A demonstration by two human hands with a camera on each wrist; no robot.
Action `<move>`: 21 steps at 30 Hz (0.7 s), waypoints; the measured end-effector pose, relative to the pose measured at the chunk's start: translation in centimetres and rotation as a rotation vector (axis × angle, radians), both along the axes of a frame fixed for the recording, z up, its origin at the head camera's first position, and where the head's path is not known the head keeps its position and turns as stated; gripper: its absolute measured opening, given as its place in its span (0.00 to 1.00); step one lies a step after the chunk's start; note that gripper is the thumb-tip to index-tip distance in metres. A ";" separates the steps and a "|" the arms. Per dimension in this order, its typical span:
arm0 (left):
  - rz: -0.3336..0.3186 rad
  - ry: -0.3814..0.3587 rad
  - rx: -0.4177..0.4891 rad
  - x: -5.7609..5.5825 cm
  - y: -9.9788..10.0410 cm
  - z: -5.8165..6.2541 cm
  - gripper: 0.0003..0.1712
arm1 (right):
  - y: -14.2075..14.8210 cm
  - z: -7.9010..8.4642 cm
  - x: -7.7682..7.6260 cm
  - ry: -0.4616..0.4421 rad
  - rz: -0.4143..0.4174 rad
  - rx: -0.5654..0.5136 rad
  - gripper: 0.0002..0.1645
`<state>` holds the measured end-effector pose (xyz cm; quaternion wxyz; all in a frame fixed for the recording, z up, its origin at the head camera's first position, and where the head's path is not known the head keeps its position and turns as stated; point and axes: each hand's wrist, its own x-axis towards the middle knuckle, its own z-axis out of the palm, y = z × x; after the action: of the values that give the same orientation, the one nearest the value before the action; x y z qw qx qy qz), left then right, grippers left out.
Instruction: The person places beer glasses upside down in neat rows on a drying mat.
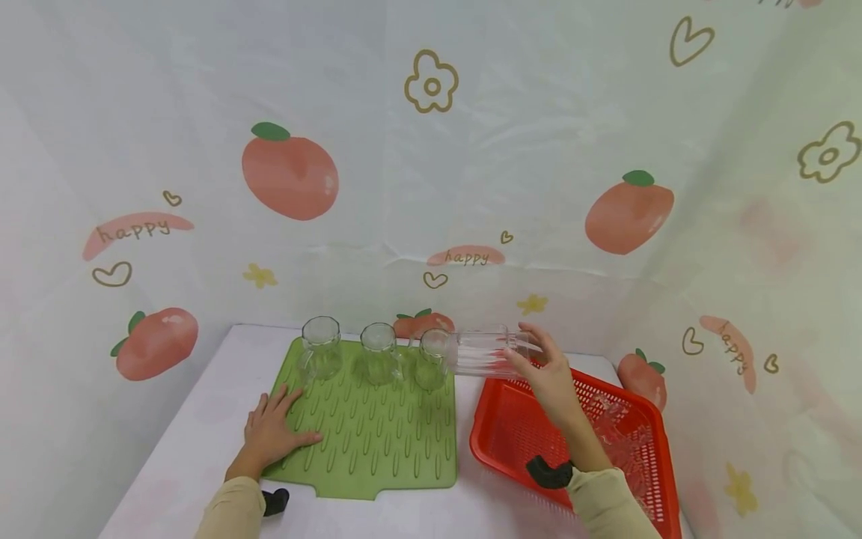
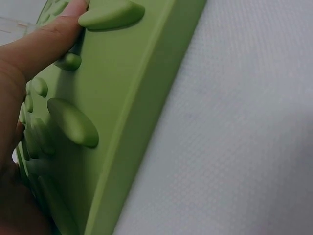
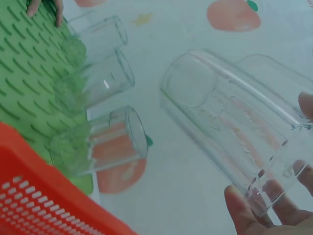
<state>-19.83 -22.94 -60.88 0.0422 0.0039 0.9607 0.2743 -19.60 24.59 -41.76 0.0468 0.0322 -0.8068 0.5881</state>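
A clear glass mug lies sideways in the air, gripped at one end by the fingertips of my right hand. In the right wrist view, a handle shows along the far side of this mug. Over on the left, my left hand rests with spread fingers on the left edge of the green drying mat. Three glass mugs stand upright in a row along the mat's back: a left one, a middle one and a right one, partly behind the held mug.
To the right of the mat is a red perforated basket, below my right forearm. Clear glassware lies in its right part, hard to tell apart. A white cloth wall with printed fruit stands behind the table.
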 end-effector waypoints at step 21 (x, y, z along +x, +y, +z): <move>0.000 0.006 0.013 0.1 0.1 0.2 0.64 | -5.8 -1.6 -0.8 -0.050 0.069 -0.211 0.28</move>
<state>-19.69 -22.84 -60.71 0.0396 0.0051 0.9590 0.2806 -20.40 18.79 -43.33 0.0096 0.0402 -0.7399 0.6715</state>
